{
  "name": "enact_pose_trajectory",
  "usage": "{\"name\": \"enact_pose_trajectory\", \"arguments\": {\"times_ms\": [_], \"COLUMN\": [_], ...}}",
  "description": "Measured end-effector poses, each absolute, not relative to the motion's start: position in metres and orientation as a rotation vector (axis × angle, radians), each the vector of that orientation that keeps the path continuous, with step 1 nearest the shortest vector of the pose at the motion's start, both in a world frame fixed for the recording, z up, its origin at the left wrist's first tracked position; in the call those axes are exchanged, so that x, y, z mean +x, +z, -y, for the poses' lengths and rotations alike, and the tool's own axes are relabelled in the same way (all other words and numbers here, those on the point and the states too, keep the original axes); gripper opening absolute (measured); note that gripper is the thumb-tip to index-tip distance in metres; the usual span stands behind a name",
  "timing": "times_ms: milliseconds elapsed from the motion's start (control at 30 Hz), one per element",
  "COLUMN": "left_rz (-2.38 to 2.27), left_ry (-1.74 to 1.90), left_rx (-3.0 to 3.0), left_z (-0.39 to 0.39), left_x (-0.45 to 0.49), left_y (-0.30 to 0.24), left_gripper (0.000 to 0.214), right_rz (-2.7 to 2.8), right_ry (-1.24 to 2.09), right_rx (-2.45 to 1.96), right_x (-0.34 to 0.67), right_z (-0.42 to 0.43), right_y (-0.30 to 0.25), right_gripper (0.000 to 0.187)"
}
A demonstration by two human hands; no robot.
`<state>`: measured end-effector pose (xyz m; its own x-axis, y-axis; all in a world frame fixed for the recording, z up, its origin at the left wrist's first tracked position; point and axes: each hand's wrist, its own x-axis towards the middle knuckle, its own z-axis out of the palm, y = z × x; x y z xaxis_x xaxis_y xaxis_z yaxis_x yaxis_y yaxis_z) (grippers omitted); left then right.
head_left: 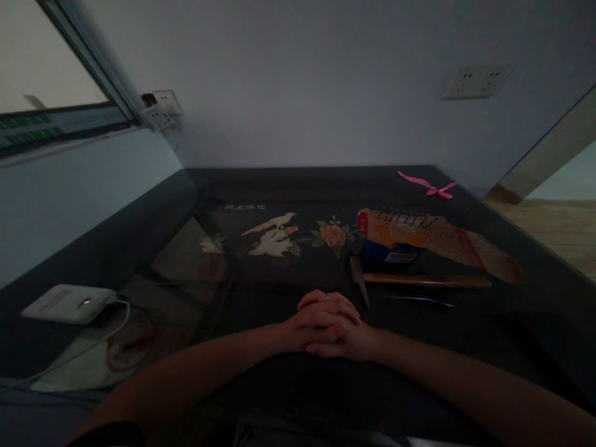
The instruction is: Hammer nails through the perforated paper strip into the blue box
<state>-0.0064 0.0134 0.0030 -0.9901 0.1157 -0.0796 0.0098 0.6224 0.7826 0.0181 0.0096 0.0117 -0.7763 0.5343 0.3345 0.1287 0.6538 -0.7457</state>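
Note:
My left hand and my right hand are clasped together on the dark tabletop, fingers interlaced and closed around each other. A ring shows on one finger. I see no object between the hands, though the palms are hidden. Just right of them lies a hammer with a wooden handle, its metal head nearest my fingers. A thin, slightly curved metal piece lies below the handle. Behind the hammer is a long tan, speckled piece with red bands, with a row of dark nail-like pins along its top.
A blue box-like thing sits under the speckled piece. A pink ribbon bow lies at the far right. At left is a white device with a cable. The glossy dark table bears bird and flower pictures and meets a wall with sockets.

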Motion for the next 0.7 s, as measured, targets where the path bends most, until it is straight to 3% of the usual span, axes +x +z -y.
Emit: {"name": "enact_pose_trajectory", "arguments": {"times_ms": [500, 700], "left_rz": [-2.782, -2.818], "left_ry": [1.196, 1.32], "left_rx": [0.316, 0.125], "left_z": [-0.013, -0.016], "left_x": [0.006, 0.006], "left_y": [0.001, 0.0], "left_gripper": [0.04, 0.034], "right_rz": [2.324, 2.337], "right_ry": [0.993, 0.998], "right_rx": [-0.5, -0.509], "right_x": [0.016, 0.018], "right_z": [-0.009, -0.009], "right_y": [0.013, 0.011], "right_gripper": [0.041, 0.041]}}
